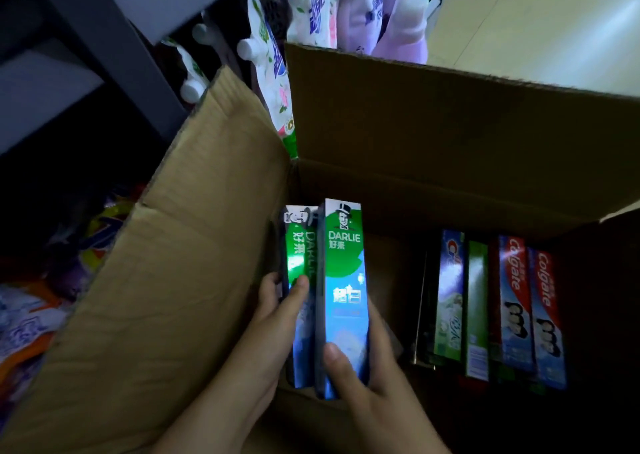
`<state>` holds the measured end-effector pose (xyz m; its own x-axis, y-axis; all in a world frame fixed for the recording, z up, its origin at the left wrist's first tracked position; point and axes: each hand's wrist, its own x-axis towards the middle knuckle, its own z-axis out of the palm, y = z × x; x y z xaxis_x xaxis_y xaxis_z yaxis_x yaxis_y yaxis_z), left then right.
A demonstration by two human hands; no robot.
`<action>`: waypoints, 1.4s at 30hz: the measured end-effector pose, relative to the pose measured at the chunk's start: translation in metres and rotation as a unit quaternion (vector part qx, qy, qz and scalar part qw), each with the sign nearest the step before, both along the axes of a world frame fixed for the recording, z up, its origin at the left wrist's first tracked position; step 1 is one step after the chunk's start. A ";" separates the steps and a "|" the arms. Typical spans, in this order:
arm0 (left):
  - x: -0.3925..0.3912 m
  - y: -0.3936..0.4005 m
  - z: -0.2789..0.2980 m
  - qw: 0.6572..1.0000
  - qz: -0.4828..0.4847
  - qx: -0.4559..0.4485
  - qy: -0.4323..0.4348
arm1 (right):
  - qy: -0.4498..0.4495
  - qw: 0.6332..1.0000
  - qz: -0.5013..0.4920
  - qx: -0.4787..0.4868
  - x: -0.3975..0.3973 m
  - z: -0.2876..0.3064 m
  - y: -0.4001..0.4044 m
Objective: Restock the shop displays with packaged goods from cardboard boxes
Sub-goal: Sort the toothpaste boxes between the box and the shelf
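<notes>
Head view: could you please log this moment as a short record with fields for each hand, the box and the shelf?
left hand: grips a Darlie carton, thumb on its face
right hand: grips a second Darlie carton, thumb near its lower end
cartons: side by side, upright, over the left end of the box
box: cardboard, flaps open
still in box: Colgate cartons and a Crest carton, on edge at the right
shelf: refill pouches with white caps behind the box

Open cardboard box (pixel 450 135) on pale floor (pixel 540 20)
</notes>
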<state>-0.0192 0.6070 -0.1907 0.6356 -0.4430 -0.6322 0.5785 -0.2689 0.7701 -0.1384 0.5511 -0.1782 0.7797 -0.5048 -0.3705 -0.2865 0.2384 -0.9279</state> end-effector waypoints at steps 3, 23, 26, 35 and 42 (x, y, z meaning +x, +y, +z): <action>-0.004 0.002 0.008 0.998 -0.030 -0.040 0.029 | 0.042 0.998 -0.001 -0.056 -0.002 -0.003 0.013; 0.011 0.025 0.063 0.996 -0.022 -0.079 -0.021 | 0.127 0.989 -0.058 0.038 0.010 -0.043 -0.036; 0.023 0.034 0.066 0.997 -0.027 -0.070 -0.022 | 0.231 0.973 0.004 0.010 0.032 -0.098 -0.044; 0.026 0.049 0.047 0.997 -0.057 -0.030 -0.051 | 0.236 0.967 0.029 0.094 0.114 -0.192 -0.018; 0.026 0.044 0.046 0.997 -0.050 -0.030 -0.046 | 0.237 0.969 -0.007 0.076 0.102 -0.193 -0.025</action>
<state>0.0067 0.6508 -0.1451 0.6406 -0.5417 -0.5443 0.4780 -0.2734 0.8347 -0.0368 0.5263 -0.3714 0.4977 -0.4268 -0.7550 -0.6666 0.3687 -0.6479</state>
